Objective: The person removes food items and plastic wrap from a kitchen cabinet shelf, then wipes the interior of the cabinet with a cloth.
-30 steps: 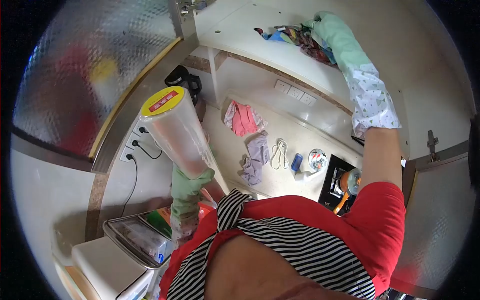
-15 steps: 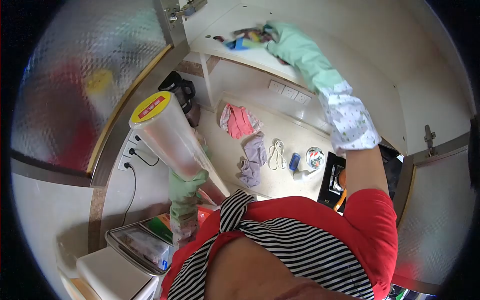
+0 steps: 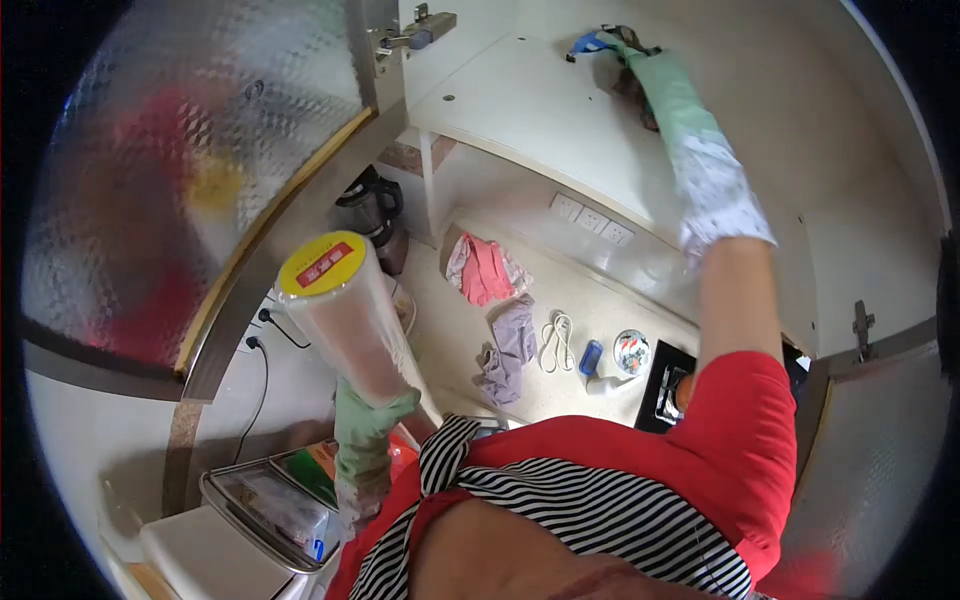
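Observation:
Inside the open white cabinet, my right hand, in a green glove with a patterned cuff, presses a multicoloured cloth on the cabinet shelf. The cloth's blue end sticks out to the left of the fingers. Low on the left, my left hand, also in a green glove, is wrapped round the lower part of a tall clear plastic container. That container has a yellow lid with a red label and leans up to the left.
Textured glass door stands open at left, another door at right. On the counter below lie a pink cloth, a purple cloth, a white cord, a blue object and a stove. A black appliance stands behind the container.
My right hand with the cloth first swept left along the shelf, then moved back right and deeper into the cabinet. My left hand still holds the container, now slightly lower in view.

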`<state>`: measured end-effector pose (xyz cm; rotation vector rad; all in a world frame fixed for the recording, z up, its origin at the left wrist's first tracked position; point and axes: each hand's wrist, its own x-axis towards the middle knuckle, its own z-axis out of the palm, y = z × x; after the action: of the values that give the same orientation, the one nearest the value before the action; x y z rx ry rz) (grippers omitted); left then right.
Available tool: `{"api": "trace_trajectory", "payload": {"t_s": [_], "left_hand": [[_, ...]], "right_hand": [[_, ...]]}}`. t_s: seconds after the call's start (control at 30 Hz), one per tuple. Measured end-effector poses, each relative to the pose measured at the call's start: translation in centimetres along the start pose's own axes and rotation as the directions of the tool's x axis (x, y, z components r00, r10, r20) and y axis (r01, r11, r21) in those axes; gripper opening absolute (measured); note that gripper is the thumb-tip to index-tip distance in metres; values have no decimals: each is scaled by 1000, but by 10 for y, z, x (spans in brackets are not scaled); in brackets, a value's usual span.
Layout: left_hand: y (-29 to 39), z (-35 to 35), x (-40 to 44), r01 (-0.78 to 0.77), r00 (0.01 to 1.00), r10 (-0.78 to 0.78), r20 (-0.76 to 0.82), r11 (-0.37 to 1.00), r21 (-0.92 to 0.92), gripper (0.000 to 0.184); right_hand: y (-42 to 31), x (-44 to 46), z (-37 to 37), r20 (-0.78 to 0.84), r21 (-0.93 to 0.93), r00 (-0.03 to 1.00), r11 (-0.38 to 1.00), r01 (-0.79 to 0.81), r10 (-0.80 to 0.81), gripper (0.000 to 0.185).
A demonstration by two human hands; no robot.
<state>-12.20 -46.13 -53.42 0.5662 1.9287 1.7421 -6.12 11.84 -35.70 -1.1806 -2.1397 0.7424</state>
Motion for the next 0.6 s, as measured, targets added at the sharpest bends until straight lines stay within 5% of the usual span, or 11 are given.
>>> {"api": "trace_trajectory", "payload": {"t_s": [0.1, 0.13, 0.17, 0.27, 0.33, 0.4, 0.47, 0.53, 0.6], "left_hand": [[-6, -18, -3, 93, 995, -93, 32, 995, -18, 72], [-9, -26, -7, 173, 984, -174, 48, 985, 20, 71], [-20, -29, -9, 80, 997, -80, 0, 996, -30, 69], [-32, -43, -12, 224, 973, -216, -86, 970, 96, 74], [-33, -45, -14, 126, 989, -124, -75, 992, 26, 81], [-19, -41, -15, 129, 990, -134, -50, 988, -85, 89], [-25, -40, -10, 113, 992, -117, -38, 990, -88, 91], [-24, -37, -4, 89, 995, -92, -28, 992, -86, 93], [-17, -31, 1, 13, 999, -14, -40, 1000, -28, 94]], "right_hand": [[-13, 28, 34, -82, -124, 996, 992, -33, 23, 61], [-31, 22, 45, -52, -278, 993, 957, 86, -104, 61], [-45, 19, 52, -5, -422, 974, 883, 203, -226, 60], [-32, 66, 61, 89, -676, 967, 698, 236, -240, 52], [-19, 62, 55, 126, -684, 915, 635, 360, -383, 45], [-14, 55, 43, 171, -688, 848, 555, 467, -502, 40], [-35, 8, 25, 360, -281, 878, 861, 424, -315, 46], [-27, -3, 13, 439, -177, 841, 887, 427, -318, 47], [-45, -55, -15, 570, -43, 802, 969, 245, -177, 47]]}}
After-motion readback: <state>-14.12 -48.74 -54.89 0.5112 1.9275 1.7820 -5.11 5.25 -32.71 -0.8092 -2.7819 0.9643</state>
